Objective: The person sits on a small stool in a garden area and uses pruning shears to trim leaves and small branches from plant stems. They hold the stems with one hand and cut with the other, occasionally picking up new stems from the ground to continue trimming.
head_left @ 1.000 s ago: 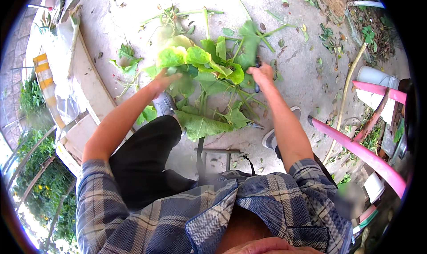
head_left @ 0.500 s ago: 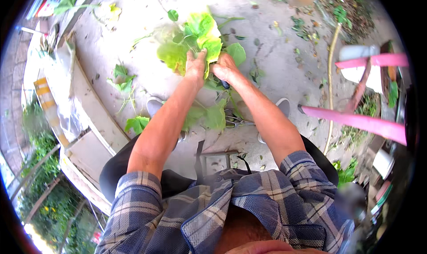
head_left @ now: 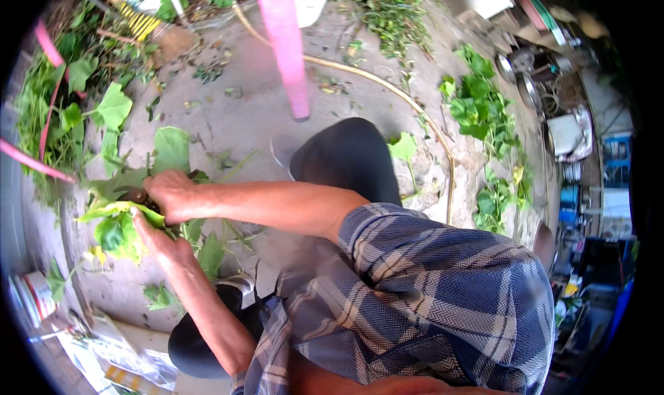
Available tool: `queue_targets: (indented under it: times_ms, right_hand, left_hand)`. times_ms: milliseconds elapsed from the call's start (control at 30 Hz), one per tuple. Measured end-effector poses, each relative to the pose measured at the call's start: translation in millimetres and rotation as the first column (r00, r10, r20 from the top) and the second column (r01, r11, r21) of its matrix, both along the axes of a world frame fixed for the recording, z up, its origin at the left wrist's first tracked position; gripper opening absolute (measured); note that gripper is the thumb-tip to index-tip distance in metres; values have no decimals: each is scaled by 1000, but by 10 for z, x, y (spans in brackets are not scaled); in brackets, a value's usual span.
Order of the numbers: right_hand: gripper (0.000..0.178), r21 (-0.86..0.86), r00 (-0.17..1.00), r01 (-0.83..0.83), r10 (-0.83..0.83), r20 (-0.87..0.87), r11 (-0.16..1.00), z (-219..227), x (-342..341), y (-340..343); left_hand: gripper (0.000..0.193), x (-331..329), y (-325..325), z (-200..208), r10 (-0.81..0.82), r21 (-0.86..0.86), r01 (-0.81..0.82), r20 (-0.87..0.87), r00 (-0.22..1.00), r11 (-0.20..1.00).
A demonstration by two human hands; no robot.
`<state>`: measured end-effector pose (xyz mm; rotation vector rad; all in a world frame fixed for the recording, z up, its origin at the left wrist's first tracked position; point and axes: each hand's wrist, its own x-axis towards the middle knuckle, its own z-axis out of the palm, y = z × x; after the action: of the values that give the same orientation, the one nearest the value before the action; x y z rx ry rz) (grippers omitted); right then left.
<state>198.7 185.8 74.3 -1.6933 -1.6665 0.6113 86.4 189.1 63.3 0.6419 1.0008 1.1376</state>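
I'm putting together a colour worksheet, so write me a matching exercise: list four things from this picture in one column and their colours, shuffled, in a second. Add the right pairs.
Things
1. Binding on the broom
2. Shirt sleeve
3. Trousers
4. Lit leaves at the person's left hand

Colours
A. Black
B. Yellow-green
C. Yellow and black bands
D. Blue and pale plaid

Pairs: 1-C, 2-D, 3-A, 4-B
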Motion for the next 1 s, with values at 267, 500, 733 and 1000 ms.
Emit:
queue_targets:
  times_ms: [267,500,733,1000]
  right_hand:
    - [37,156,980,165,-144,-135,974,645,160,-549]
    - [39,421,896,392,-237,-375,818,1371,442,-909]
    - [43,752,779,568,-513,-360,335,2355,1441,-1676]
    - [33,891,596,436,-781,-184,124,2801,2384,-3669]
  left_hand:
    - [48,357,-783,1048,70,226,-6,-274,959,974]
    - [58,569,-1217,1849,-37,605,315,-427,904,732]
    - [44,1407,-1786,2764,271,876,469,-427,863,-113]
    - [43,2346,-2717,3013,-721,750,607,-570,394,-261]
